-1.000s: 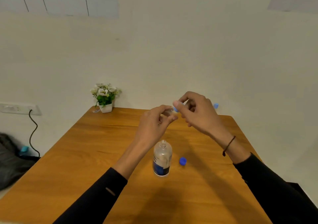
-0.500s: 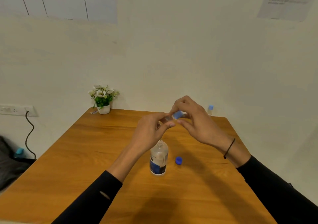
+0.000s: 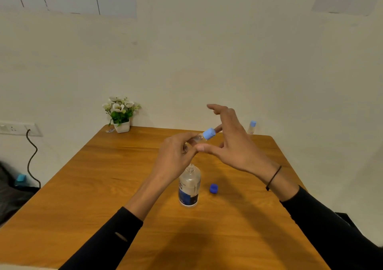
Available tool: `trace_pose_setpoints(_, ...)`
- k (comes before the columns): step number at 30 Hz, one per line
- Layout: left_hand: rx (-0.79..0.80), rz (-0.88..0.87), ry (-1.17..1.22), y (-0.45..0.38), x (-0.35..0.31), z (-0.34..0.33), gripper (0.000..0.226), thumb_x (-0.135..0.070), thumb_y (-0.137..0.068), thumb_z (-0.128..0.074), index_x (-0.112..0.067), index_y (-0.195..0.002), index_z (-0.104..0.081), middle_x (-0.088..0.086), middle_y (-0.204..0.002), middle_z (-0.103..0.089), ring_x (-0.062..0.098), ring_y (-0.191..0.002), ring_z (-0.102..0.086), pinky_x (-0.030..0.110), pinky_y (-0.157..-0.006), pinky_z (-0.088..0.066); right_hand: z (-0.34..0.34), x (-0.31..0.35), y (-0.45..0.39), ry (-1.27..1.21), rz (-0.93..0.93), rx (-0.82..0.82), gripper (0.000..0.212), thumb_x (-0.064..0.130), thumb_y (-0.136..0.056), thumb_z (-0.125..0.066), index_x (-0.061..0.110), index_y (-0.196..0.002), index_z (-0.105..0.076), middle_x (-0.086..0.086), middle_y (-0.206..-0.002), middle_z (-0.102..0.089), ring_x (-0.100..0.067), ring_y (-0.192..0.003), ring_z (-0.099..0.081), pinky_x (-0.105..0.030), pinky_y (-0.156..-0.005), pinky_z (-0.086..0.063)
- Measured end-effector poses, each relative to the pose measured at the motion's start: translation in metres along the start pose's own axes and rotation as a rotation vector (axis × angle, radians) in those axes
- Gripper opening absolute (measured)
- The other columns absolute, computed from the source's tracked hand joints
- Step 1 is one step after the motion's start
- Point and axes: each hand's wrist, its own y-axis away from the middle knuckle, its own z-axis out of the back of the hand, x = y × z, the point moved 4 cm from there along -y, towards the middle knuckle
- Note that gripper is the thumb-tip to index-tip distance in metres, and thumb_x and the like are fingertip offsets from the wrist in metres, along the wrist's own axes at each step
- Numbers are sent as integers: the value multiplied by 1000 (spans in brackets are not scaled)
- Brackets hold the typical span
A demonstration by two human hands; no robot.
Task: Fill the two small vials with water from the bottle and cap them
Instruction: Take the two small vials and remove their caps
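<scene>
From my head camera, my left hand [image 3: 176,155] pinches a small vial [image 3: 198,139] tilted above the wooden table [image 3: 103,186], its light blue cap [image 3: 209,134] on. My right hand [image 3: 232,141] is spread open just beside the cap, gripping nothing. The open bottle [image 3: 189,186] stands below my hands, its dark blue cap [image 3: 213,188] lying near it. A second capped vial [image 3: 251,127] stands at the far edge by the white wall [image 3: 207,52]. A flower pot [image 3: 121,114] sits in the far left corner.
</scene>
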Motion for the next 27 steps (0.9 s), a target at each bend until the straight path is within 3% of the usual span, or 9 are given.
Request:
trace_pose_setpoints(2,7,0,-9,0,0,-1,43,-54,-95,-68,-27,-128,-74,-16,-96,-75,5,-75,-65,16,-65,-48,1,-1,-1,41,-27,-92,59,52,-96,-72,31,-145,-46,10,-126,-51,-7,-95,-62,-23,-76,-54)
trace_pose_setpoints(6,23,11,-22,1,0,-3,47,-58,-92,-68,-27,-127,-73,-19,-95,-73,3,-77,-66,22,-68,-55,5,-7,-3,6,34,-149,5,23,-102,-71,20,-105,-68,5,-96,-70,-12,-84,-67,-46,-74,-61)
trace_pose_setpoints(8,10,15,-7,2,0,-2,53,-64,-91,-64,-27,-127,-73,-18,-96,-74,4,-78,-67,22,-67,-54,4,-4,-1,-48,57,-72,27,19,-99,-73,25,-124,-64,6,-114,-65,-10,-96,-66,-40,-74,-63)
trace_pose_setpoints(11,7,18,-21,2,-3,1,60,-71,-89,-56,-28,-128,-73,-16,-99,-74,3,-79,-65,18,-66,-49,5,-1,2,-35,-37,-71,69,45,-90,-80,36,-148,-43,8,-133,-53,-8,-103,-64,-25,-75,-56)
trace_pose_setpoints(15,21,14,-39,1,-3,-2,44,-58,-93,-68,-28,-126,-74,-17,-98,-74,4,-80,-66,27,-70,-57,6,-4,-1,-24,-53,-170,19,35,-100,-72,21,-111,-67,5,-96,-70,-13,-82,-69,-41,-67,-63)
trace_pose_setpoints(17,21,23,-34,1,-2,-3,44,-57,-93,-69,-28,-126,-73,-17,-98,-74,4,-80,-66,27,-70,-57,5,-7,-1,-56,-18,-124,6,21,-101,-71,19,-104,-67,4,-97,-68,-17,-85,-69,-37,-62,-65)
trace_pose_setpoints(20,3,15,-32,2,-3,-1,49,-58,-93,-68,-26,-130,-72,-15,-100,-74,3,-79,-65,20,-68,-52,6,-4,3,-123,11,-43,31,15,-97,-75,27,-122,-62,5,-121,-61,-17,-99,-68,-30,-67,-66)
trace_pose_setpoints(23,0,18,-47,1,-6,-2,48,-56,-94,-67,-26,-131,-72,-16,-101,-74,2,-80,-64,20,-67,-51,7,-3,3,-51,-75,-69,61,49,-93,-76,34,-144,-48,10,-131,-52,-8,-96,-67,-27,-75,-60)
trace_pose_setpoints(27,25,15,-31,0,-5,-5,47,-57,-93,-69,-26,-128,-74,-16,-100,-75,4,-81,-67,28,-71,-58,10,-6,0,-8,-66,-152,19,38,-101,-70,21,-108,-67,5,-92,-70,-13,-71,-68,-44,-63,-64)
